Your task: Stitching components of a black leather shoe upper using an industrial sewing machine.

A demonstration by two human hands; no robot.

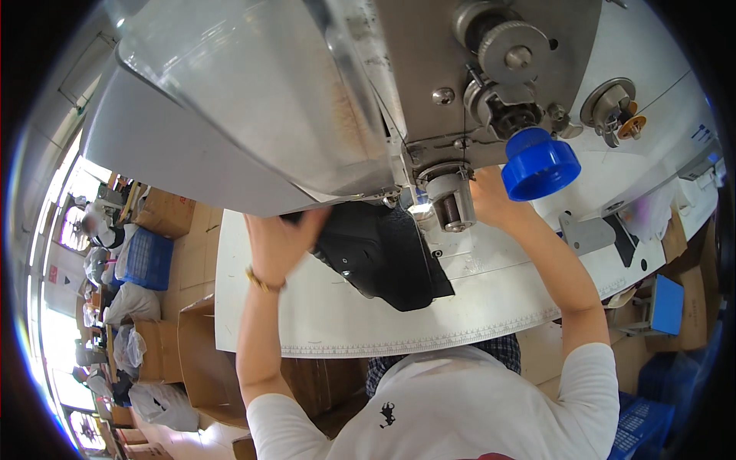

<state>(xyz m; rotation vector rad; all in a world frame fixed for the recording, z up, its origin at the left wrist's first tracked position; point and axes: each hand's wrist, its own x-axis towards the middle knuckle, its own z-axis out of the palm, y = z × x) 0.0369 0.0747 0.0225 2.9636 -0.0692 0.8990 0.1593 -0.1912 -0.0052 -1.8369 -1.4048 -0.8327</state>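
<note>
A black fabric piece [383, 257] lies on the white sewing machine table [345, 322] under the needle area of a large sewing machine [307, 100]. My left hand [280, 238] presses flat on the left end of the fabric, with a gold bracelet at the wrist. My right hand [491, 201] reaches behind the machine's presser foot assembly [448, 201]; its fingers are mostly hidden by the machine and a blue cone-shaped spool [539, 163].
Cardboard boxes [203, 360] stand to the left of the table, with a blue crate [146, 259] and white plastic bags [134, 303] beyond. A ruler strip runs along the table's near edge. At the right are a blue seat [665, 304] and more boxes.
</note>
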